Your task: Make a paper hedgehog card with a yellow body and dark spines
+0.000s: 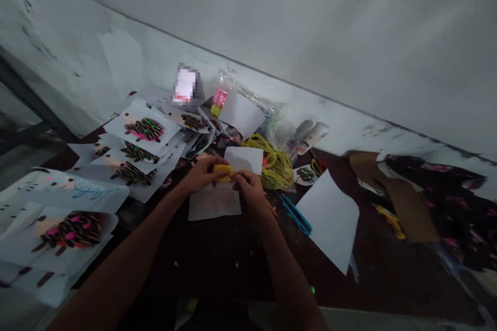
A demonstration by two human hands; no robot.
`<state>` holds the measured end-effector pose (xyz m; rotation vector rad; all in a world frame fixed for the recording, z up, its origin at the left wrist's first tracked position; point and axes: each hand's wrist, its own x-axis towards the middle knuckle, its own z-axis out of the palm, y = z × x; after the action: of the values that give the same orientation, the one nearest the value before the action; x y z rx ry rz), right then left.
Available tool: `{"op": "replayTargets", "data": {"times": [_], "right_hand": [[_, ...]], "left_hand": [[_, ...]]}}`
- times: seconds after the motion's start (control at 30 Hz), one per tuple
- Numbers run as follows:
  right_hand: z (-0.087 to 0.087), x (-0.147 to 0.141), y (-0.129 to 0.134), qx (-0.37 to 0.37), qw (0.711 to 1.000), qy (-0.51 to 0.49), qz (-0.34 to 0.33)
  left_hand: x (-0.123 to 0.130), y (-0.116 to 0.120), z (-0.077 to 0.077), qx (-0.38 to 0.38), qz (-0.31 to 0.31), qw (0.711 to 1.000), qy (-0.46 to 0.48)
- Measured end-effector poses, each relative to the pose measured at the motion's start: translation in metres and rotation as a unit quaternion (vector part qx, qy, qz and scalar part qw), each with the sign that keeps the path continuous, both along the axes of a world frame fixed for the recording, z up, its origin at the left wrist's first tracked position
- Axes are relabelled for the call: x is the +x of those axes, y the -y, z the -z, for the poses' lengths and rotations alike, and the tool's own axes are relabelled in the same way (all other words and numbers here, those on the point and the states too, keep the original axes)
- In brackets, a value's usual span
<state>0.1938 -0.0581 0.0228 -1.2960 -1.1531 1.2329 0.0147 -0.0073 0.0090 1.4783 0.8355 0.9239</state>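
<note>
along the near edge of the desk (217,258), dark surface is exposed; the left edge is crowded by cards (171,137). above the middle, a yellow block (224,171) is pinched by the left hand (202,176), its long axis set roughly left-to-right. the right hand (249,184) is held beside its right end; whether its grip is pressed together cannot be told. the far edge is backed by a pale wall (310,36).

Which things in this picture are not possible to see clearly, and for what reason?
All in the head view:
- Yellow piece: full shape, partly covered by the left hand.
- Right hand: any hold, too small and dim.
- Bright rectangle: content, pixelated.
- Patterned cloth: far end, cut off by right edge.
</note>
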Motion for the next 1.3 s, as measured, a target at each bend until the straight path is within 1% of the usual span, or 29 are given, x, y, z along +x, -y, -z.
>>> {"op": "replayTargets", "data": {"times": [0.1, 0.17, 0.2, 0.27, 0.3, 0.33, 0.37, 0.4, 0.47, 0.53, 0.6, 0.73, 0.9, 0.97, 1.03, 1.07, 1.13, 1.23, 1.3], "right_hand": [[-0.002, 0.003, 0.003, -0.009, 1.0, -0.026, -0.006], [-0.003, 0.004, 0.005, -0.011, 0.999, -0.038, -0.012], [-0.003, 0.004, 0.005, -0.009, 0.999, -0.042, -0.011], [-0.002, 0.004, 0.004, 0.0, 0.999, -0.041, 0.005], [-0.001, 0.004, 0.004, 0.006, 0.999, -0.041, 0.017], [0.0, 0.003, 0.004, 0.015, 0.999, -0.041, 0.029], [0.0, 0.002, 0.003, 0.023, 0.998, -0.042, 0.039], [0.001, 0.001, 0.003, 0.031, 0.998, -0.042, 0.046], [0.001, -0.002, 0.004, 0.043, 0.997, -0.044, 0.055], [-0.001, -0.004, 0.006, 0.054, 0.996, -0.038, 0.058], [-0.004, -0.005, 0.008, 0.066, 0.996, -0.027, 0.053], [-0.006, -0.005, 0.009, 0.071, 0.996, -0.034, 0.032], [0.001, -0.004, 0.006, 0.082, 0.996, -0.003, 0.044], [0.002, -0.003, 0.005, 0.085, 0.995, 0.004, 0.044], [0.001, -0.002, 0.005, 0.077, 0.997, 0.001, 0.032], [0.0, -0.002, 0.006, 0.07, 0.997, 0.0, 0.023], [-0.002, -0.002, 0.007, 0.06, 0.998, -0.002, 0.009], [-0.004, -0.002, 0.009, 0.053, 0.999, 0.001, 0.008], [-0.004, -0.002, 0.009, 0.049, 0.999, 0.008, 0.013]], "left_hand": [[0.001, -0.001, 0.004, -0.017, 0.005, 1.0, 0.007], [0.002, -0.002, 0.005, -0.001, -0.004, 1.0, -0.002], [0.002, -0.002, 0.005, 0.023, -0.026, 0.999, -0.007], [0.002, -0.001, 0.0, 0.101, -0.105, 0.989, -0.023], [0.002, 0.0, -0.003, 0.148, -0.152, 0.977, -0.033], [0.002, 0.002, -0.006, 0.192, -0.186, 0.962, -0.048], [0.003, 0.004, -0.009, 0.22, -0.193, 0.954, -0.06], [0.004, 0.007, -0.012, 0.236, -0.177, 0.953, -0.066], [0.008, 0.012, -0.016, 0.238, -0.11, 0.961, -0.084], [0.011, 0.016, -0.017, 0.215, -0.062, 0.97, -0.094], [0.013, 0.018, -0.015, 0.189, -0.037, 0.977, -0.095], [0.014, 0.017, -0.01, 0.181, -0.036, 0.98, -0.079], [0.014, 0.016, -0.007, 0.185, -0.031, 0.978, -0.087], [0.014, 0.015, -0.007, 0.216, -0.052, 0.972, -0.076], [0.012, 0.014, -0.008, 0.245, -0.08, 0.965, -0.055], [0.011, 0.013, -0.007, 0.248, -0.088, 0.964, -0.045], [0.008, 0.011, -0.005, 0.22, -0.081, 0.972, -0.027], [0.007, 0.008, 0.002, 0.123, -0.026, 0.992, -0.004], [0.007, 0.006, 0.004, 0.083, -0.003, 0.997, -0.005]]}}
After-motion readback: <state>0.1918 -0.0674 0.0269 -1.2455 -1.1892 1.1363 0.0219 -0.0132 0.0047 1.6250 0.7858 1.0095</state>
